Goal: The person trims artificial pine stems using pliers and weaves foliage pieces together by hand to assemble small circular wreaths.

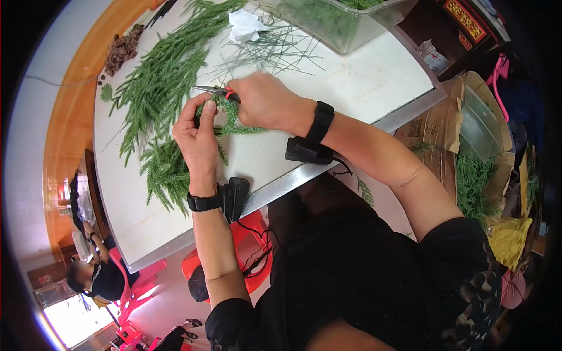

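Around the hands, as centre of the dial, spreads a white bench [374, 76], with a cardboard box [443, 111] beside it at three o'clock. Long green fronds [164, 70] heap from eight to twelve, and a clear bin [351, 38] holding more greenery stands at one to two. Close together, the left hand [198, 137] pinches with thumb and fingers while the right hand [260, 102] wraps a handle. Thin wires [278, 50] scatter toward one, brown clumps [123, 50] sit at ten, and crumpled white tissue [246, 26] lies just past twelve. At the centre, a green sprig [230, 121] is in the left hand's pinch, the right hand's red-handled pliers [219, 91] just above it.
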### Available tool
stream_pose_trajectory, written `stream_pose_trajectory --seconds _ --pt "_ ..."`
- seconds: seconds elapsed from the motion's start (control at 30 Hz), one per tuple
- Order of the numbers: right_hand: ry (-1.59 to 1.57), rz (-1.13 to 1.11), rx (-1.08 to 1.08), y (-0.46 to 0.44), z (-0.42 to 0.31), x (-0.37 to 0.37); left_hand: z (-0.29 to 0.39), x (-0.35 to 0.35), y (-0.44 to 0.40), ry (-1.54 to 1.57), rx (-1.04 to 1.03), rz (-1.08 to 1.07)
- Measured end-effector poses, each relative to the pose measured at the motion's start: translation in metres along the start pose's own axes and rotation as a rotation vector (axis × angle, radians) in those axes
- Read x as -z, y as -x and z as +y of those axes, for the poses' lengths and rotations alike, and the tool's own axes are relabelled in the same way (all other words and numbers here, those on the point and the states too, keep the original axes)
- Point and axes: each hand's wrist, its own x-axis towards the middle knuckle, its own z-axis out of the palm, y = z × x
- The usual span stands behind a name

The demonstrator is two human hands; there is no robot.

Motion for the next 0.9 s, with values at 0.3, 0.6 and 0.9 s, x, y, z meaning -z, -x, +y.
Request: stream_pose_trajectory --seconds 0.3,0.6,0.9 --pt "-0.031 -0.055 0.079 -0.006 0.018 0.004 -0.002 0.000 -0.002 0.031 0.038 -0.016" --pt "-0.527 0.008 -0.114 -0.016 0.014 0.032 -0.005 0.002 -0.004 0.119 0.151 0.005" --pt "-0.951 0.135 -0.212 -0.018 0.014 0.026 0.000 -0.003 -0.002 0.091 0.127 -0.070"
